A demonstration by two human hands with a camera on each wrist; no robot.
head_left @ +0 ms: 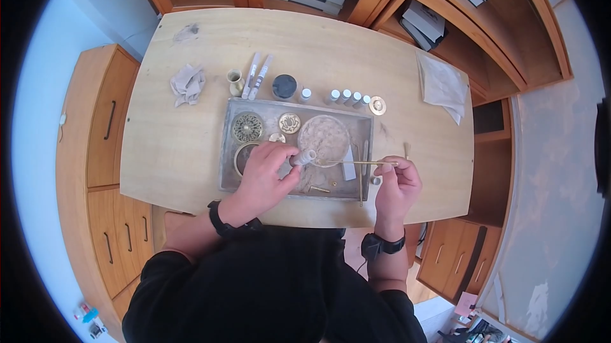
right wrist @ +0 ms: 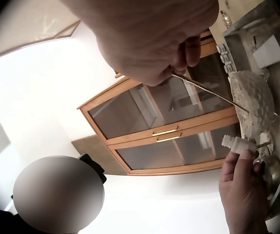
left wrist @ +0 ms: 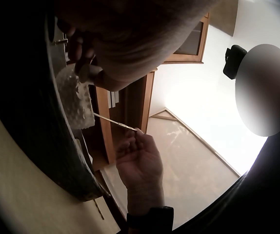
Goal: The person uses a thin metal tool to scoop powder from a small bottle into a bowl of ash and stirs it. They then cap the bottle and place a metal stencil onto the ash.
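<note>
In the head view my left hand (head_left: pixel 264 172) pinches a small uncapped vial (head_left: pixel 303 157) between thumb and fingers. The vial is tilted, its mouth toward the right, over the near edge of a round bowl (right wrist: pixel 262 100) with a dimpled outer wall and pale powder inside. My right hand (head_left: pixel 399 189) pinches the end of a thin brass stick (head_left: pixel 358 163). Its far tip reaches left over the bowl, close to the vial's mouth. Under the left hand, partly hidden, stands a round brass burner (head_left: pixel 240 163). The grey tray (head_left: pixel 344 191) lies beneath all of these.
In the tray are an openwork brass lid (head_left: pixel 247 127), a brass disc (head_left: pixel 289 122) and a white card (head_left: pixel 349 166). Behind it stand a brass vase (head_left: pixel 235 80), a dark jar (head_left: pixel 284 86) and several capped vials (head_left: pixel 347 94). A crumpled cloth (head_left: pixel 188 84) lies at the left.
</note>
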